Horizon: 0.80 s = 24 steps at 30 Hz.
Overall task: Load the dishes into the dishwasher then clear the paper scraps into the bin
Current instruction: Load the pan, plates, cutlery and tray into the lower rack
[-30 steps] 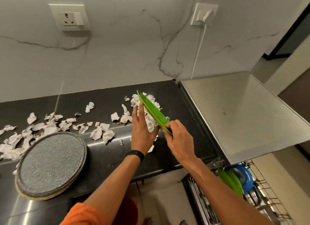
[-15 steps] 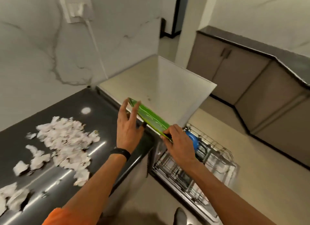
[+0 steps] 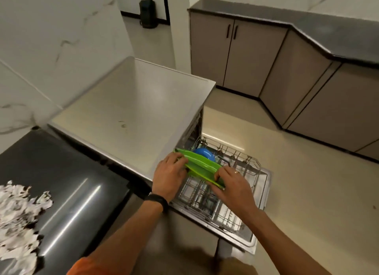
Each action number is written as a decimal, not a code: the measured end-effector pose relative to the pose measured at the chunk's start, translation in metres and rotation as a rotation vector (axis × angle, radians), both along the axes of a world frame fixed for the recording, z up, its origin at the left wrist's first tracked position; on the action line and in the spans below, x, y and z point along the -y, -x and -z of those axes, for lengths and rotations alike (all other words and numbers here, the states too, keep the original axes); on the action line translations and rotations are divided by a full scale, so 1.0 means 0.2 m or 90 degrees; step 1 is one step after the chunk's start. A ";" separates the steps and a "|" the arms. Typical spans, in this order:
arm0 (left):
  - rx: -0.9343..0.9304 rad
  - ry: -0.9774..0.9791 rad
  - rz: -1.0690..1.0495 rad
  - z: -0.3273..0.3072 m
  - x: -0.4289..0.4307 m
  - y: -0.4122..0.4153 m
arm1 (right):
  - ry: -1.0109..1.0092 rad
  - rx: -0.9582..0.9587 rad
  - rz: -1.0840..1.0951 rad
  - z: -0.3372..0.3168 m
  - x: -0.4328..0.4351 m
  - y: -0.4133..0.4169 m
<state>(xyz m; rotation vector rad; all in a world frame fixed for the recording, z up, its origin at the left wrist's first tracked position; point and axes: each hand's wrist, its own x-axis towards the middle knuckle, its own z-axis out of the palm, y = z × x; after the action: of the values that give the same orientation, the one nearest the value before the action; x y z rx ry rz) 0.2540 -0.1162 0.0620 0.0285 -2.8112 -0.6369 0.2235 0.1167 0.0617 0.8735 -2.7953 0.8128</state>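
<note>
Green and on edge, hold the plate (image 3: 202, 169) pinched between left hand (image 3: 169, 176) and right hand (image 3: 233, 184), then ease it down between rack (image 3: 205, 198) tines.

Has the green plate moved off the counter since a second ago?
Yes. The green plate has gone right, from above the black counter to over the dishwasher rack.

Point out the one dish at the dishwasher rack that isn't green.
The blue dish, peeking out just behind the green plates in the rack: every other dish there is green.
</note>
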 end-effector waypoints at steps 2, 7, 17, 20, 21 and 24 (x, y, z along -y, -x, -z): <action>0.048 0.006 0.005 0.08 -0.06 0.06 | -0.021 0.020 -0.038 0.09 -0.06 0.06; 0.142 0.003 -0.002 0.34 -0.19 0.15 | -0.083 0.108 -0.068 0.36 -0.16 0.21; 0.211 0.054 0.006 1.25 -0.09 0.38 | -0.144 0.278 -0.050 1.19 0.04 0.42; 0.205 0.060 0.003 1.55 -0.02 0.46 | -0.129 0.294 -0.028 1.47 0.14 0.48; 0.201 0.058 -0.001 1.63 0.00 0.48 | -0.128 0.306 -0.023 1.55 0.16 0.50; 0.217 0.081 0.021 1.85 0.04 0.52 | -0.141 0.334 -0.016 1.80 0.25 0.53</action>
<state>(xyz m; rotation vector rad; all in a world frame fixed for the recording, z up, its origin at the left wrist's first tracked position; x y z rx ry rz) 0.1504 -0.1240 -0.3081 0.0723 -3.1814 -0.4997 0.1183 0.0664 -0.2989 0.8216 -3.3920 0.8505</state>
